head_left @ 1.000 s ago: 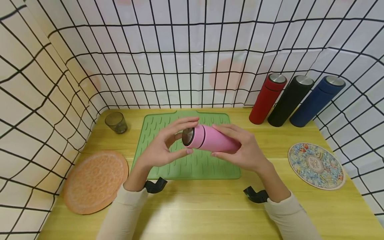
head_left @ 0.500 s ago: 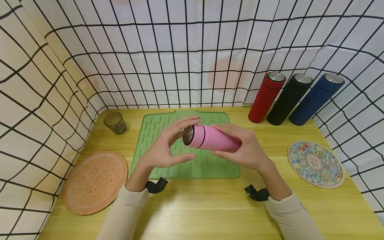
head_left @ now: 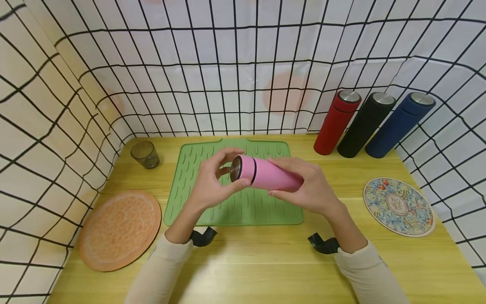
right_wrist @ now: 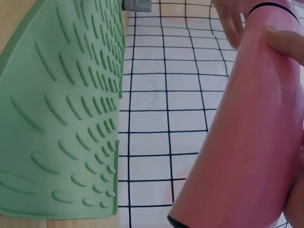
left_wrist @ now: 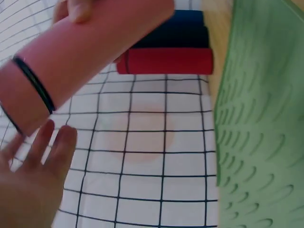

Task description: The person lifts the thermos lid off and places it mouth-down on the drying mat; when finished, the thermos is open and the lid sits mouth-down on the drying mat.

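While the pink bottle (head_left: 274, 175) tilts above the green mat (head_left: 247, 211), gripped by the right hand (head_left: 313, 185), the left hand (head_left: 210, 185) curves its fingers about the lid (head_left: 248, 165), contact unclear. A slack right grip could let it slip down.

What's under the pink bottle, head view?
Green mat with raised ridges; the pink bottle is held above it, not touching. Anything directly behind the bottle, left hand and right hand is covered in that view.

both sleeved arms (head_left: 370, 274) reach forward, angled inward; right hand (head_left: 312, 185) curled in a grip, left hand (head_left: 210, 184) half-bent, its thumb (head_left: 240, 185) opposite fingers (head_left: 227, 154)
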Tool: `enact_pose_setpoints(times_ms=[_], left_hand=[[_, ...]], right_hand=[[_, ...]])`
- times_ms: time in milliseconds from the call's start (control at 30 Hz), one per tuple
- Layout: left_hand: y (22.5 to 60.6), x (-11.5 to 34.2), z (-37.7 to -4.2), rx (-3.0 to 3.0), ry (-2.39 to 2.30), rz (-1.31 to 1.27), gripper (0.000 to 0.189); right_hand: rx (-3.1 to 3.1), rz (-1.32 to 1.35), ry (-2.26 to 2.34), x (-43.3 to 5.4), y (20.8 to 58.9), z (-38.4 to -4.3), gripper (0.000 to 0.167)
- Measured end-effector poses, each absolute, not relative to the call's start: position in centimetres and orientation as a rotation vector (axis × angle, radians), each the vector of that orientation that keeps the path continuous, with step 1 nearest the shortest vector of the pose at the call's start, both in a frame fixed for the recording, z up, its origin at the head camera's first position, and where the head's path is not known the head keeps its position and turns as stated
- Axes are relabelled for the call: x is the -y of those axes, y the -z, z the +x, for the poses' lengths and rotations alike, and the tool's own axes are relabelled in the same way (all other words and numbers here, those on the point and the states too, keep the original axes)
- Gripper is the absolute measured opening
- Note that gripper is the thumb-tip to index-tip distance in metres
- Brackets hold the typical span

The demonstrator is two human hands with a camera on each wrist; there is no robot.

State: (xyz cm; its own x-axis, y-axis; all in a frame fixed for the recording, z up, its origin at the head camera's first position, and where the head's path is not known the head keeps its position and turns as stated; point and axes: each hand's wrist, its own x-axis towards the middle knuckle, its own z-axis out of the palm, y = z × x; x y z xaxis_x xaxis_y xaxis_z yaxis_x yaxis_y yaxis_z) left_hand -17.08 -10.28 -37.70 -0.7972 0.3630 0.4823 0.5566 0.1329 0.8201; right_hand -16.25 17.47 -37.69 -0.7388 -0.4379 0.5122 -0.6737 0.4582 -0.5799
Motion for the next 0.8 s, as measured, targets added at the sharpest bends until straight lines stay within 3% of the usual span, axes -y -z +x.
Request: enact_pose_setpoints(times_ms=[133,233,333,500,567,700,800], left_hand=[[37.2,10.9,-17.3,2.1,1.809,-1.296,0.088],[36.7,11.2,-17.2,2.002,1.884,-1.445,0.083],[36.6,11.4,-17.1,1.991,1.962,-1.378,0.078],[37.1,11.1,-17.2,2.113,1.935,-1.022,0.063],[37.3,10.9,-17.3,2.146,1.911,-0.959,0.071],[37.3,11.0,-17.4,2.11,1.93,-1.167,0.09],[37.2,11.3,-17.5,2.027,1.965,-1.407,0.09]], right_hand=[[2.401,0.955,-1.228,-17.5,37.6,-16.2,0.075],[2.405,0.954,-1.259,-17.6,37.5,-16.1,0.075],[2.414,0.956,-1.26,-17.7,37.4,-16.1,0.076],[2.404,0.957,-1.228,-17.6,37.5,-16.2,0.075],[2.397,0.955,-1.223,-17.5,37.5,-16.2,0.075],[2.397,0.953,-1.231,-17.6,37.5,-16.2,0.074],[2.409,0.954,-1.24,-17.8,37.3,-16.1,0.075]])
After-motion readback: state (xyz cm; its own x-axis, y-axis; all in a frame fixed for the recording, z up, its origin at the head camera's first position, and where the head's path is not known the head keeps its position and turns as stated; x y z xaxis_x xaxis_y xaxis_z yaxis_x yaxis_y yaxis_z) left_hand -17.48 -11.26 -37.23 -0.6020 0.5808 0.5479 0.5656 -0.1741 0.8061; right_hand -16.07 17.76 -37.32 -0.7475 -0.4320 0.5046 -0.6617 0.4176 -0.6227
